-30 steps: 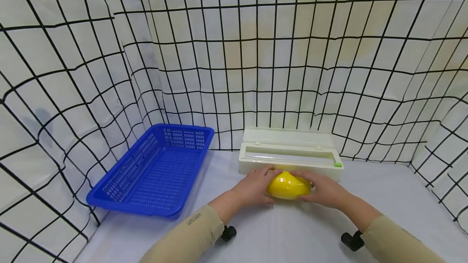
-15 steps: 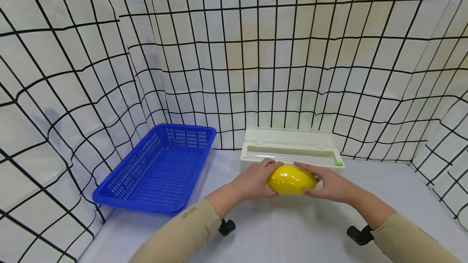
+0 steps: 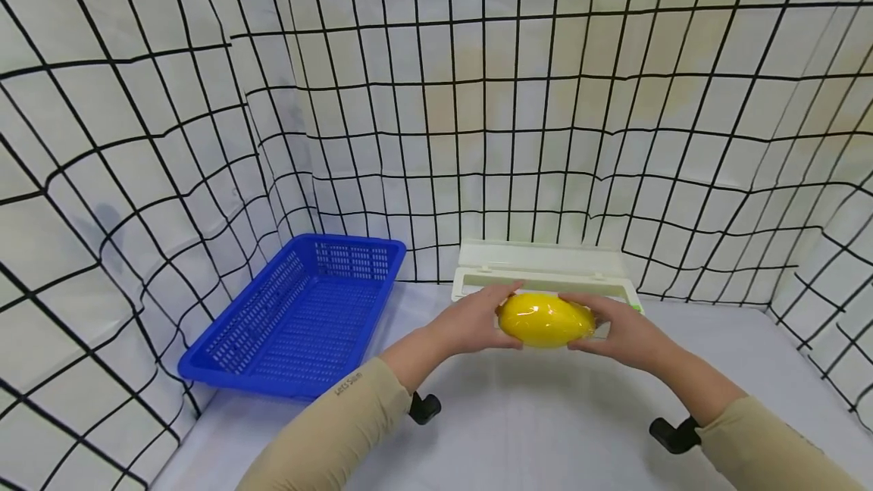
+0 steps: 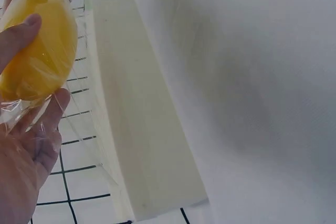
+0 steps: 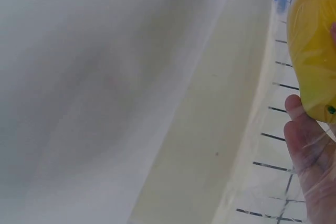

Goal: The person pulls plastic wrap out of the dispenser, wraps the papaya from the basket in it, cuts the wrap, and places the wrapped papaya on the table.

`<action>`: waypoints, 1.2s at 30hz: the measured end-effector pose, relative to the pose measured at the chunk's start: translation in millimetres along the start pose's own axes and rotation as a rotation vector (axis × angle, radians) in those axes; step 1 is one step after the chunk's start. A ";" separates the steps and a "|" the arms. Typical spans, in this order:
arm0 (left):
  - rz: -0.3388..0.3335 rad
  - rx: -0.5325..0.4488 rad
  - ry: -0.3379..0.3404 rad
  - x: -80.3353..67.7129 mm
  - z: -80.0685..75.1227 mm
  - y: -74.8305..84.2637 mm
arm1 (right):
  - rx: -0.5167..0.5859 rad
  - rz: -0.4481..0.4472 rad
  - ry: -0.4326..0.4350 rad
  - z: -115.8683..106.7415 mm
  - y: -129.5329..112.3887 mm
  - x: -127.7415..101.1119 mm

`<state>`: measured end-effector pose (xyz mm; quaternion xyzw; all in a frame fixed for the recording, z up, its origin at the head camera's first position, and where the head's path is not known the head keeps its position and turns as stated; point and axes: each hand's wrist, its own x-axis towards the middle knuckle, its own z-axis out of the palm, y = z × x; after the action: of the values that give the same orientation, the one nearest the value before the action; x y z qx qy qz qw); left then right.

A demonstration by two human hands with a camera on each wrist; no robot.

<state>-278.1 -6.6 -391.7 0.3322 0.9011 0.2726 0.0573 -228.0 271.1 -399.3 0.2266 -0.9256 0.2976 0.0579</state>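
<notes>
Held up above the tabletop [image 3: 546, 415] in front of the cream wrap box [image 3: 546, 267] — yellow fruit [image 3: 546, 320] with clear film [image 4: 79, 124] on it, left hand [image 3: 470, 320] and right hand [image 3: 624, 332] each keeping a curled grip round an end — probably mid-wrap, needing a steady pull next.

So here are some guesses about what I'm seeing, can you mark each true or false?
1. Both hands hold the yellow mango. True: left hand and right hand grip its ends.
2. The mango lies in the blue basket. False: it is held in front of the cream wrap dispenser.
3. Clear film clings around the mango. True.
4. The dispenser's lid is closed. False: it stands open.
</notes>
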 end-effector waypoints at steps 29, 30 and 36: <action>-0.007 -0.239 0.139 32.6 -76.3 24.6 | -0.031 0.092 0.028 -84.7 -32.1 45.2; -0.004 -0.241 0.141 33.2 -78.5 25.7 | -0.036 0.088 0.031 -86.6 -33.5 46.3; -0.005 -0.255 0.148 33.5 -92.8 33.9 | -0.029 0.111 0.043 -98.6 -42.0 52.0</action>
<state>-311.1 -6.2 -292.8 0.2990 0.8619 0.4083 0.0331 -257.9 277.8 -284.1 0.1677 -0.9394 0.2919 0.0646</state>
